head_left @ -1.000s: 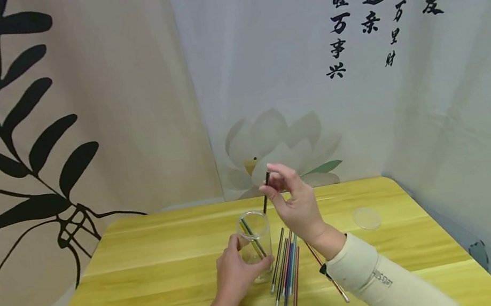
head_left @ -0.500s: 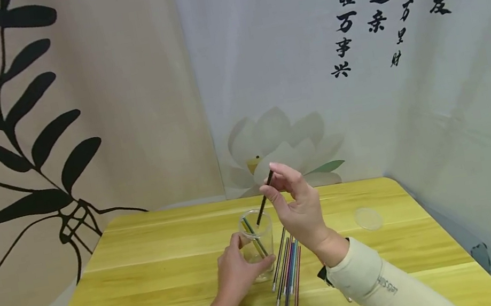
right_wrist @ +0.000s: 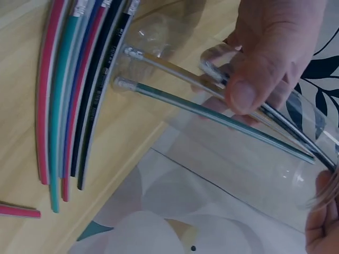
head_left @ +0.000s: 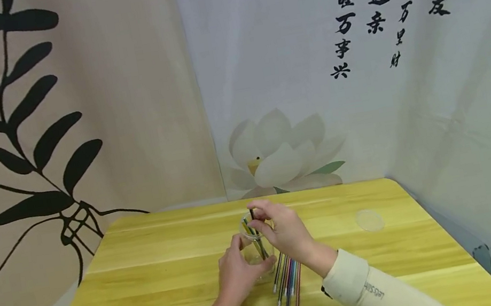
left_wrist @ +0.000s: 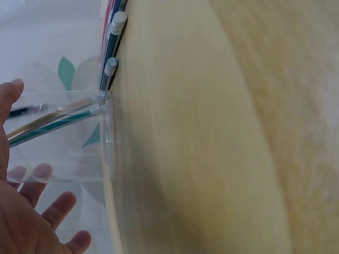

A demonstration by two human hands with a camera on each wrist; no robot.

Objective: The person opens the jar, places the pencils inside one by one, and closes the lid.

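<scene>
My left hand (head_left: 238,270) grips a clear plastic jar (head_left: 251,254) that stands on the table, thumb on one side and fingers round the other. Inside the jar lean a gold pencil (right_wrist: 180,76) and a green pencil (right_wrist: 212,114), eraser ends down. Over the rim, my right hand (head_left: 285,230) pinches the upper end of a black pencil (head_left: 252,214). Its lower part is within the jar, eraser end off the bottom in the left wrist view. Several pencils (head_left: 290,289) lie side by side just right of the jar, partly hidden under my right hand in the head view.
A clear round lid (head_left: 370,220) lies flat on the wooden table (head_left: 151,288), towards the right. One red pencil (right_wrist: 21,211) lies apart from the bundle. Behind the table hangs a printed cloth (head_left: 145,110).
My right hand has moved left and down, lowering the black pencil from beside and above the rim into the jar. The left hand keeps its grip on the jar.
</scene>
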